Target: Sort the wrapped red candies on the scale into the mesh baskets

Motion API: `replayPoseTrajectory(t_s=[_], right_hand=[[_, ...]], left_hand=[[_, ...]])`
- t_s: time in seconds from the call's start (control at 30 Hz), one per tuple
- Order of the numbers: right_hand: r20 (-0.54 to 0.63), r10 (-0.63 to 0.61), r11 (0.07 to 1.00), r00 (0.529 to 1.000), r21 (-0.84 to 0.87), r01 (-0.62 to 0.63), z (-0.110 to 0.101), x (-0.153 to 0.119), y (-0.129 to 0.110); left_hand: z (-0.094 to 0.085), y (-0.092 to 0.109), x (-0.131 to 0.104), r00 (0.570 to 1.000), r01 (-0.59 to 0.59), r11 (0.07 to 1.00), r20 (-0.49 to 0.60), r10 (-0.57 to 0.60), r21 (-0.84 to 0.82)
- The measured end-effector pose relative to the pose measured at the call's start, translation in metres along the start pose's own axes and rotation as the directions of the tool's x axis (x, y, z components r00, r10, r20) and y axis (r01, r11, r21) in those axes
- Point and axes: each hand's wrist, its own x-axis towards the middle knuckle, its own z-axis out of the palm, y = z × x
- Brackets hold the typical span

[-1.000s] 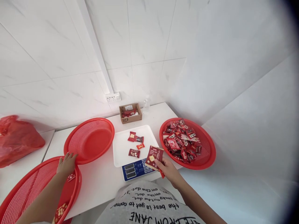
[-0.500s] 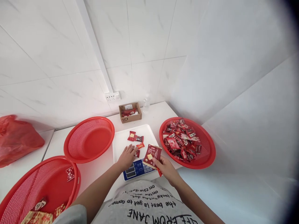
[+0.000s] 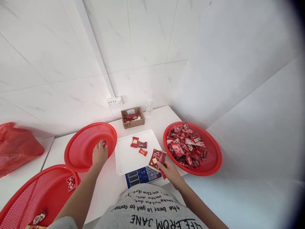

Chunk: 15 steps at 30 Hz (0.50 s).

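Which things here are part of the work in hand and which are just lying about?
In use:
left hand with small packet over middle basket
right hand holding red packet
scale tray with three packets
full basket

Lying about:
cardboard box
red bag
wall socket

Small dark-red packet (image 3: 104, 143), pinched in left hand (image 3: 99, 155), mostly hidden, over near rim of red basket (image 3: 81, 149) left of scale. Larger red packet (image 3: 157, 157), flat, tilted, cracker picture facing up, held at near corner by right hand (image 3: 169, 171) over scale's right edge.
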Motion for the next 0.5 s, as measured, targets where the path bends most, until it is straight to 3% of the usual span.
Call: replayPoseTrajectory(t_s=[0.07, 0.17, 0.27, 0.33, 0.4, 0.5], right_hand=[[0.007, 0.003, 1.0, 1.0, 0.003, -0.003, 0.001, 0.002, 0.0], [0.018, 0.0, 1.0, 1.0, -0.013, 0.0, 0.004, 0.006, 0.0], [0.014, -0.003, 1.0, 1.0, -0.026, 0.003, 0.007, 0.007, 0.0], [0.01, 0.001, 1.0, 1.0, -0.024, 0.0, 0.007, 0.007, 0.0], [0.005, 0.004, 1.0, 1.0, -0.023, -0.004, 0.007, 0.006, 0.0], [-0.009, 0.007, 1.0, 1.0, -0.02, -0.008, 0.005, 0.004, 0.003]], left_hand=[[0.005, 0.001, 0.003, 0.999, -0.052, 0.997, -0.003, 0.052, 0.05], [0.03, 0.027, -0.004, 0.965, -0.246, 0.969, 0.101, 0.242, 0.026], [0.058, 0.065, -0.01, 0.818, -0.485, 0.865, 0.285, 0.5, -0.126], [0.071, 0.084, -0.009, 0.746, -0.552, 0.82, 0.349, 0.567, -0.153], [0.078, 0.093, -0.004, 0.732, -0.568, 0.811, 0.365, 0.576, -0.14], [0.076, 0.091, 0.005, 0.758, -0.557, 0.821, 0.329, 0.563, -0.124]])
